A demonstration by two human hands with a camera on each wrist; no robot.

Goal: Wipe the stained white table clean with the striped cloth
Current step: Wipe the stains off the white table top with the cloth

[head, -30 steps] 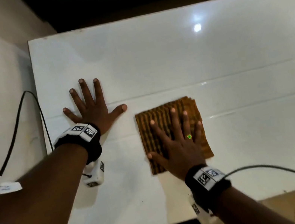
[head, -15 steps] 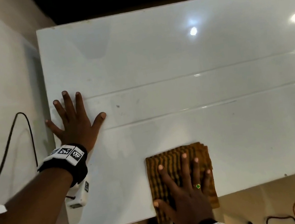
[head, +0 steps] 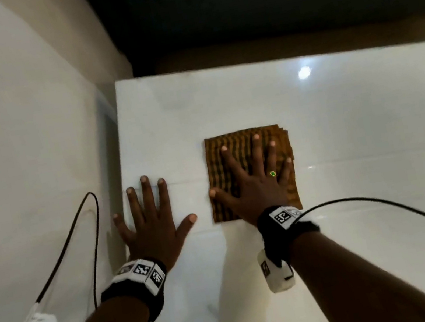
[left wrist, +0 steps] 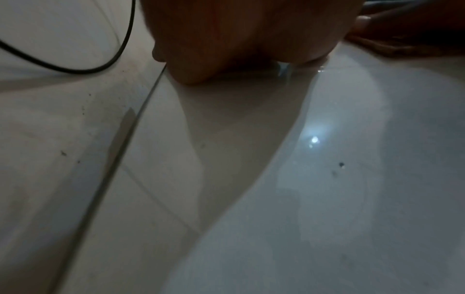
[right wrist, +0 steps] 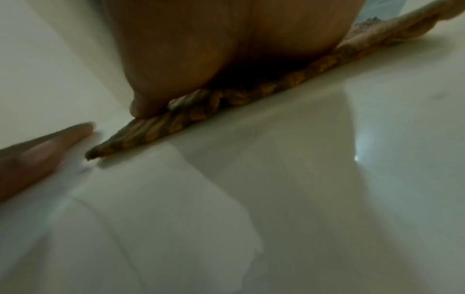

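The folded orange-and-brown striped cloth [head: 238,153] lies flat on the glossy white table [head: 357,135], left of its middle. My right hand [head: 254,181] presses down on the cloth with fingers straight and spread. My left hand [head: 150,223] lies flat on the table at its left edge, fingers spread, holding nothing. In the right wrist view the palm [right wrist: 201,59] sits on the cloth's folded edge [right wrist: 226,99]. In the left wrist view the palm [left wrist: 239,39] rests on the table, and small dark specks [left wrist: 340,164] dot the surface.
A black cable [head: 72,242] loops over the pale floor left of the table. Another cable [head: 399,210] runs from my right wrist across the table's right side. A dark area lies beyond the table's far edge [head: 273,59].
My right hand has pushed the cloth from the table's near edge away toward the middle. The left hand stays flat at the left edge. The head view has shifted.
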